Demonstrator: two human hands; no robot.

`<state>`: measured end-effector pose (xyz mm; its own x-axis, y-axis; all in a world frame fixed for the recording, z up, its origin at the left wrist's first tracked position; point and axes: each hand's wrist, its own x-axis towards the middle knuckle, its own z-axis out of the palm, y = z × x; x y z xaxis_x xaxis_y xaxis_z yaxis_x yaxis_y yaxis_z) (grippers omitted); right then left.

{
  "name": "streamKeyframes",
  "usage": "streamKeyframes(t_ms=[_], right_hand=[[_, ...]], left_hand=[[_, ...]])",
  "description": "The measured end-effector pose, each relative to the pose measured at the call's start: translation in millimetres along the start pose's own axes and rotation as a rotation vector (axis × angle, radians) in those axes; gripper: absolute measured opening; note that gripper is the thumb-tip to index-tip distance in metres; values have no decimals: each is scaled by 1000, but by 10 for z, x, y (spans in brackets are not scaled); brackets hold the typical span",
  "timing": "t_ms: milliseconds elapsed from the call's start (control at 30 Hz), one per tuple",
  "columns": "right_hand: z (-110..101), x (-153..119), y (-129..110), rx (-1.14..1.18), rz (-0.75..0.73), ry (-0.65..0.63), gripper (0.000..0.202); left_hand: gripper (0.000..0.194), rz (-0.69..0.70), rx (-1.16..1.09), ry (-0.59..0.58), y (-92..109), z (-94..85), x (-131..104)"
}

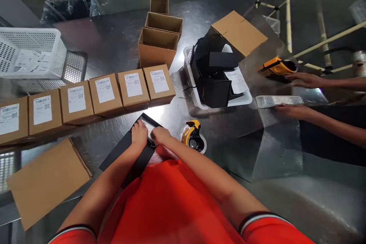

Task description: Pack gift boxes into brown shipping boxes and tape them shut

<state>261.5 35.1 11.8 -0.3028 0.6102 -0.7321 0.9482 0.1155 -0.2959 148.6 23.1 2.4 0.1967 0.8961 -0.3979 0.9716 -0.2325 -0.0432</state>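
In the head view, the person's two hands work close together at an open black box (145, 157) just in front of the red shirt, with a bubble-wrapped item (149, 125) in its mouth. The left hand (139, 134) has its fingers bent down onto the wrap from the left; the right hand (160, 136) reaches in from the other side, its fingertips hidden. Whether either is clamped on the wrap or merely presses it, I cannot tell. The step in hand looks like fitting the wrapped item into the box; that calls for even pressure from both sides, then fingers clear of the rim before any flap folds over. A yellow tape dispenser (193, 137) stands near the right forearm, touched by neither hand. Beyond the box runs a row of labelled cartons (106, 92), with open cartons (158, 51) behind and a white basket (197, 97) of black boxes to the right. At the far right, a co-worker's hand (294, 111) rests on another wrapped piece (274, 101).
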Motion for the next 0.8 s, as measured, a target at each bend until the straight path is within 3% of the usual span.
streamKeyframes(t_ms=[100,200,333,467,533,633,700,800], right_hand=[[-1,-32,10,-28,-11,0,25],[51,-62,29,-22,-37,30,23],[148,-133,111,44,-97,96,23],[253,-219,273,155,-178,149,20],[330,-238,372,340,-138,299,21],[472,-197,498,799,124,603,32],[564,-126,546,1062,239,628,36],[660,-10,568,1296,228,559,28]], left_hand=[[46,68,23,49,0,19,-5],[47,238,31,90,-33,65,41],[45,400,-12,37,-121,159,153],[42,453,-58,-6,-133,188,209],[39,439,-61,-12,-103,169,206],[39,430,-44,-19,-68,131,196],[45,447,-40,-37,-70,113,194],[56,479,-44,-62,-91,78,177]])
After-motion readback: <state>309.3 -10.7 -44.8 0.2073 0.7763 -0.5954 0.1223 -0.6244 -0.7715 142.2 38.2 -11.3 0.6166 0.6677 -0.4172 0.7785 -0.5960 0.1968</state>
